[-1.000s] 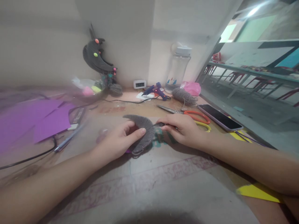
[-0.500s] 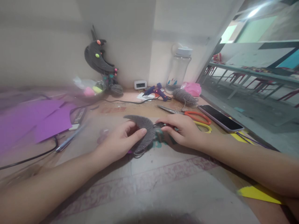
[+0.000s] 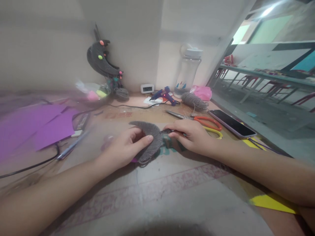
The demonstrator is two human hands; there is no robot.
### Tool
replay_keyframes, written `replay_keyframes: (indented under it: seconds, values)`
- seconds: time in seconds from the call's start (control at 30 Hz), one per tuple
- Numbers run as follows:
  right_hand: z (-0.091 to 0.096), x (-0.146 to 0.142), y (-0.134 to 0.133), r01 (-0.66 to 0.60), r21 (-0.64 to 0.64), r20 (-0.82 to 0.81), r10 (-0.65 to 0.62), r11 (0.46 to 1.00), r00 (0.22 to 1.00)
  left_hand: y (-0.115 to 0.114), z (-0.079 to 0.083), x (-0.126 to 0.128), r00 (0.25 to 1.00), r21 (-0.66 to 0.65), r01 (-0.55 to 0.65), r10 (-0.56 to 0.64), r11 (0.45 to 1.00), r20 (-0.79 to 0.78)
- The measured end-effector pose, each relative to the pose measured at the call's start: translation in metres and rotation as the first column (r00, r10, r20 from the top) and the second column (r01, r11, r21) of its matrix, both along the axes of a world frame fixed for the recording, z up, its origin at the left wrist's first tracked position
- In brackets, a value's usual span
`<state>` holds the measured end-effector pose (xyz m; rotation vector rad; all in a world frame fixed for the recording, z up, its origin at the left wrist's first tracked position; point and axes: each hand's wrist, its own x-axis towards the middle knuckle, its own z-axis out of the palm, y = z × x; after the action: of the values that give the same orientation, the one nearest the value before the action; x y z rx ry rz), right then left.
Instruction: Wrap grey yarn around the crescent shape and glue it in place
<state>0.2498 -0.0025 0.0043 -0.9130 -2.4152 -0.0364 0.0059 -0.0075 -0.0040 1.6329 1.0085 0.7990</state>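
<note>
A crescent shape wrapped in grey yarn [image 3: 152,137] lies on the tabletop in front of me. My left hand [image 3: 125,149] rests on its inner side, thumb and fingers closed over the edge and holding it down. My right hand [image 3: 192,134] is at the crescent's right edge, fingers pinched on a small dark thing that I cannot make out. A bit of purple paper peeks out under the crescent.
Orange-handled scissors [image 3: 199,120] and a phone [image 3: 231,123] lie right of my hands. A blue glue gun [image 3: 164,95], grey yarn ball [image 3: 194,100], water bottle [image 3: 188,72], small clock [image 3: 147,88] and a finished dark crescent ornament [image 3: 102,60] stand at the back. Purple paper sheets [image 3: 46,126] lie left.
Both hands stay on the crescent with only slight shifts; the view wobbled a little.
</note>
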Motion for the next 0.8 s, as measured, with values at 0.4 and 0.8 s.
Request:
replay_keyframes:
  seconds: [0.4, 0.8]
  values:
    - [-0.011, 0.003, 0.016, 0.146, -0.067, -0.184, -0.156, 0.987, 0.971, 0.006, 0.004, -0.004, 0.983, 0.085, -0.155, 0.162, 0.984, -0.084]
    - [-0.006, -0.006, 0.019, 0.034, -0.02, -0.242, -0.038, 0.999, 0.97, 0.013, 0.004, 0.0, 0.966, 0.053, -0.253, 0.25, 0.966, 0.057]
